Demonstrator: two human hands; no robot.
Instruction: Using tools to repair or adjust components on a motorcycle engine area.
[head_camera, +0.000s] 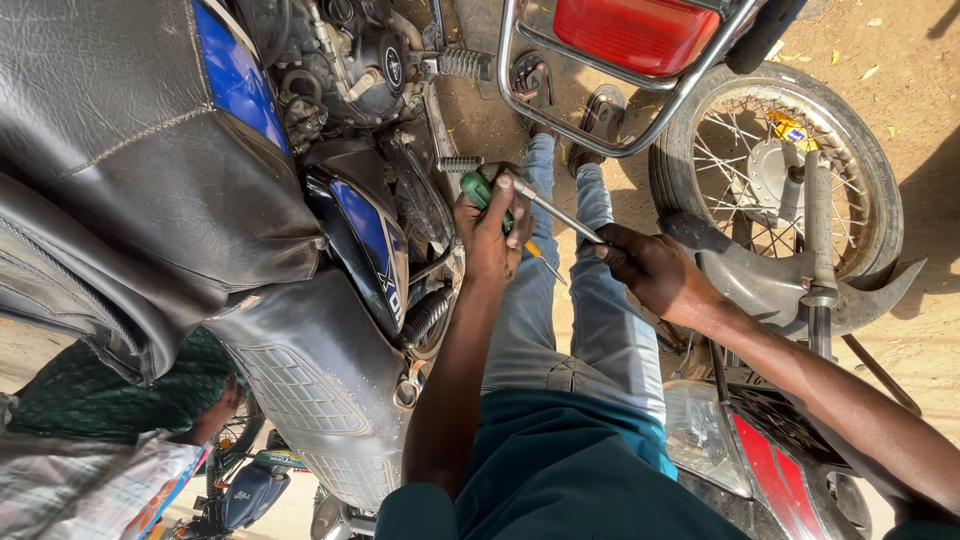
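Green plastic forms the handle of the screwdriver (484, 190) clamped in the left hand (490, 235), fingers wrapped tight around it beside the motorcycle's lower side, near the footpeg (458, 163). A yellow-tipped tool (541, 259) juts from below the same fist. The right hand (655, 272) has its fingers closed on the far end of a slim metal rod (557, 211), which runs up to the left hand.

Risk: the rod is thin and held only at its ends; a sideways load would likely make it slip from the grip or skid against the blue side panel (365, 225). Two tools in one fist probably reduce control.

Surroundings: black seat (110, 120) at left, a second motorcycle's chrome rack (610, 140), red tail light (635, 32) and spoked wheel (775, 170) at right. The person's knees (570, 290) and sandalled feet (575, 110) crowd the gap between the machines.
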